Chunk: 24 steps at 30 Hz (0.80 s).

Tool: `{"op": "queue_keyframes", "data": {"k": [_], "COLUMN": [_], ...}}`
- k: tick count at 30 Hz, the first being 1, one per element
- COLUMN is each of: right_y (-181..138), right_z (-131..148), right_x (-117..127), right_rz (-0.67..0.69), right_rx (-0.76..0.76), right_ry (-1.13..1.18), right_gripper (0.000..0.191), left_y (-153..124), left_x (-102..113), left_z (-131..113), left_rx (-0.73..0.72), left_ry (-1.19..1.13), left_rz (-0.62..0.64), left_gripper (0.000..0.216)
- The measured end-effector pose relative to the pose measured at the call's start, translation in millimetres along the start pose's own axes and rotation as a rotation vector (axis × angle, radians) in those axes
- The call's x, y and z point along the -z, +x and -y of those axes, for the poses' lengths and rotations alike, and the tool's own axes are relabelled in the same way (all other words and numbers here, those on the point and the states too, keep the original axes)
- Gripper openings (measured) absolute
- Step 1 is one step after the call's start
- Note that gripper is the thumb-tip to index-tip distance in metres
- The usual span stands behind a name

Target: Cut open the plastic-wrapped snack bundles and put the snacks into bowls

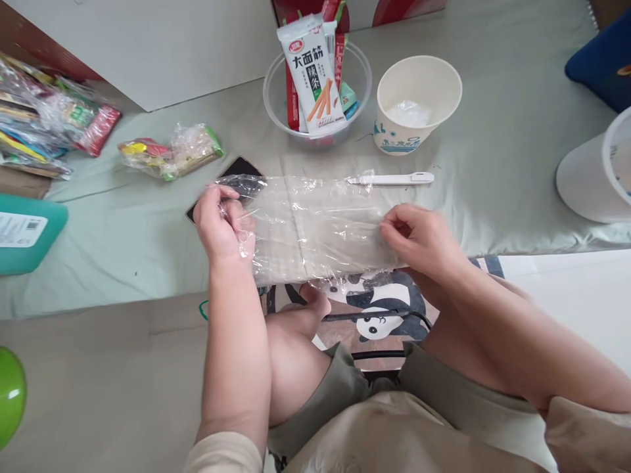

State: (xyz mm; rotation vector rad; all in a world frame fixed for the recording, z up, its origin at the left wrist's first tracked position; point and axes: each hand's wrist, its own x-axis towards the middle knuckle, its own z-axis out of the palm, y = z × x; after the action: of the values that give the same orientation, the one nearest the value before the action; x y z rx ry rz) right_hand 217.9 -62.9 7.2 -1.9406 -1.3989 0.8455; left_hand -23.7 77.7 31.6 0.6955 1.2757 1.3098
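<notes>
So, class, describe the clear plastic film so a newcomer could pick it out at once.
Start at the pale green cloth-covered surface. Along its near edge, find the wrinkled, transparent plastic film between the person's left hand and right hand. Unlike the crumpled clear plastic inside the cream-coloured paper cup, it is spread out wide.

Recorded colourless plastic film (320,226); pale green cloth (507,164); white cutter (404,179); black phone (241,166). Found cream cup (400,141) bearing blue-green motifs; white snack packet (305,66) with black lettering, orange sticks printed; teal container (56,230), white label (22,230); black-and-white panda print (379,323).
</notes>
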Motion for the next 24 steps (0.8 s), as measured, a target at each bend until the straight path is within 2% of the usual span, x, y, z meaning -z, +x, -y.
{"op": "queue_keyframes", "data": {"k": [2,4,6,8,12,16,20,24], "right_y": [3.3,6.9,10.0,12.4,16.6,22.0,29.5,36.9], "right_z": [0.5,2.6,5.9,9.1,10.2,4.9,-2.8,-11.2], "right_x": [-0.8,-1.5,-2.0,-2.4,-5.2,-7.2,-1.1,6.2], "right_rz": [-0.045,-0.015,0.042,0.077,0.047,-0.079,-0.154,-0.239], "right_rx": [-0.117,-0.234,-0.281,-0.280,-0.271,-0.260,-0.242,-0.231], "right_ry": [0.252,0.595,0.905,1.060,1.040,0.996,1.031,1.104], "right_gripper": [0.018,0.028,0.042,0.050,0.056,0.042,0.037,0.032], "left_y": [-0.8,-1.6,-2.1,-2.6,-5.2,-7.5,-5.6,-2.2], "left_x": [1.3,2.9,4.1,4.8,6.1,10.6,18.0,22.0], "left_z": [-1.3,-3.3,-5.1,-6.5,-8.5,-8.5,-6.5,-7.3], "left_rx": [0.014,0.032,0.058,0.089,0.081,0.014,-0.040,-0.031], "left_ry": [-0.056,-0.105,-0.134,-0.135,-0.102,-0.051,-0.011,-0.033], "left_rz": [0.010,0.023,0.033,0.040,0.063,0.047,0.053,0.023], "left_gripper": [0.063,0.066,0.068,0.070,0.070,0.063,0.056,0.048]}}
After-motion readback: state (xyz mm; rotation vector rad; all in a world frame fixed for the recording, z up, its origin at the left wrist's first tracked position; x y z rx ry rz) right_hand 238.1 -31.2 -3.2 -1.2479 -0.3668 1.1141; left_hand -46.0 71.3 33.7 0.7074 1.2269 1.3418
